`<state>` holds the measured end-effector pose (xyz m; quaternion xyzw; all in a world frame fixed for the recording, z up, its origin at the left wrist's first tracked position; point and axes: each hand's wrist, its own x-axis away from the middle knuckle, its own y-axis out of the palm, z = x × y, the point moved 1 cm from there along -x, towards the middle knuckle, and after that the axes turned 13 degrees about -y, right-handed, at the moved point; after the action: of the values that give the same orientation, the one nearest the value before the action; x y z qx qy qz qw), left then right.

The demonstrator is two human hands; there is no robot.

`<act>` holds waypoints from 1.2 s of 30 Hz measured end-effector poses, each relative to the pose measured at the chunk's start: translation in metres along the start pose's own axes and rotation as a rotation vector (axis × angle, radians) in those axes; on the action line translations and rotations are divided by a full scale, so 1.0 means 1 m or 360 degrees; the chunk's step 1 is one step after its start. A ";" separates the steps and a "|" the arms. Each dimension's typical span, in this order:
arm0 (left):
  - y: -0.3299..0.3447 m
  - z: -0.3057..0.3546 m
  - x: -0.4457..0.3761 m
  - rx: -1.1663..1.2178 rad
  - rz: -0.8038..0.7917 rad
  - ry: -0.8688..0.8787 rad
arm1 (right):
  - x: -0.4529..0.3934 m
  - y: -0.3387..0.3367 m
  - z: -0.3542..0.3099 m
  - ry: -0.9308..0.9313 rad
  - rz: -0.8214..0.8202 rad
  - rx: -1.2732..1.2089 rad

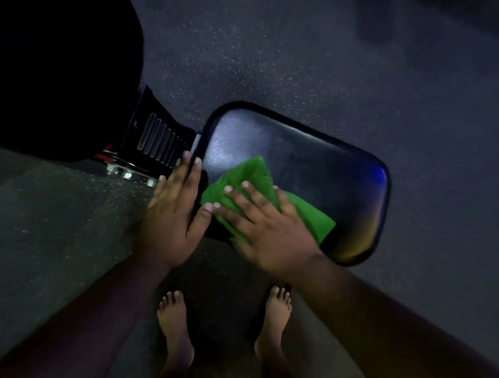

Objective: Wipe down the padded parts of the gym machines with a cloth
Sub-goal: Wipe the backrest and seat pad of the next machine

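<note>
Here, the right hand (264, 222) presses a green cloth (254, 186) flat, fingers spread, on a black seat pad (308, 161). The left hand (173, 207), fingers straight, steadies the pad's edge. Judging by this, wiping is midway; the far end looks untouched.

Seat pad (301, 163): centre of view, above the floor (379, 94).
Cloth (252, 183): on the pad's near left part.
Right hand (268, 229): flat on the cloth.
Left hand (173, 211): against the pad's left edge, just beside the right hand.
Machine frame (153, 142): left of the pad, adjoining it.
Bare feet (174, 330): on the floor, nearer than the pad.
</note>
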<state>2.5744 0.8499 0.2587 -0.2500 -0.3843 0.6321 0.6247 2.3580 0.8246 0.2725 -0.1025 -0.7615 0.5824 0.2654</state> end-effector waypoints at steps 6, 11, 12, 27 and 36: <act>0.030 0.046 0.003 -0.0432 -0.0162 0.0048 | 0.078 -0.011 0.064 0.0658 0.0096 -0.0038; 0.043 0.068 0.013 -0.0582 -0.0290 0.0109 | 0.100 0.013 0.003 0.1581 0.0449 -0.0375; 0.045 0.068 0.015 -0.0579 -0.0306 0.0095 | 0.092 0.017 -0.014 0.1710 0.0481 -0.0453; -0.055 0.055 0.097 0.1104 -0.0569 -0.1404 | 0.010 -0.059 -0.135 0.0884 0.0316 -0.0975; -0.171 0.165 0.187 0.1728 -0.0378 -0.1461 | 0.111 -0.149 -0.166 0.0309 0.0967 -0.1509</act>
<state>2.5275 0.9922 0.5217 0.4301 -0.2643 0.7031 0.5008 2.3749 0.9698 0.4742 -0.4777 -0.8480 0.2153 0.0799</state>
